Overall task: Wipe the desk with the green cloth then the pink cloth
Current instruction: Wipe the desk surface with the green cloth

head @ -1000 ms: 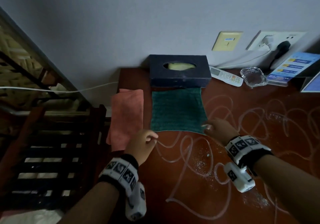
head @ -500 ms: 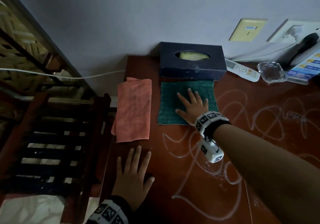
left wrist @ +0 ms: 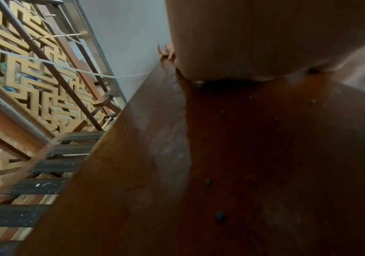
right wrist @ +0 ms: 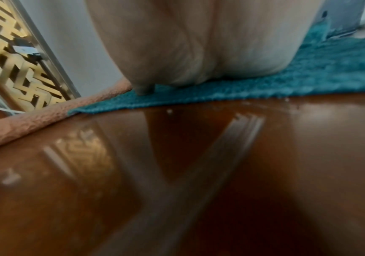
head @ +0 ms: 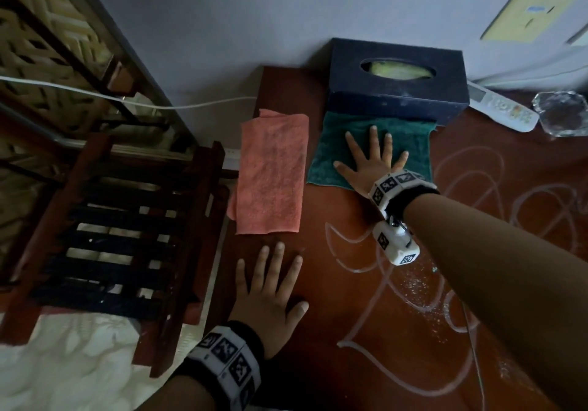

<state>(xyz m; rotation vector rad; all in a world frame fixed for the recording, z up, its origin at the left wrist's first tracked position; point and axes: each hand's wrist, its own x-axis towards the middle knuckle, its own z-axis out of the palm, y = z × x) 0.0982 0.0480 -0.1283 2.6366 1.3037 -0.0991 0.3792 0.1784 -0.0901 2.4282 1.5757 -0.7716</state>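
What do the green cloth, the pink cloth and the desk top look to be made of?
Green cloth: looks like plush terry or microfibre, with fuzzy pile visible in the right wrist view. Pink cloth: thinner, pebbled weave, possibly microfibre. Desk: reddish-brown, glossy, likely lacquered wood or veneer; it mirrors the lattice.

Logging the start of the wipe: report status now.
Right hand flat on green cloth, fingers spread. Left hand flat on desk. Pink cloth untouched. Tissue box at green cloth's far edge.
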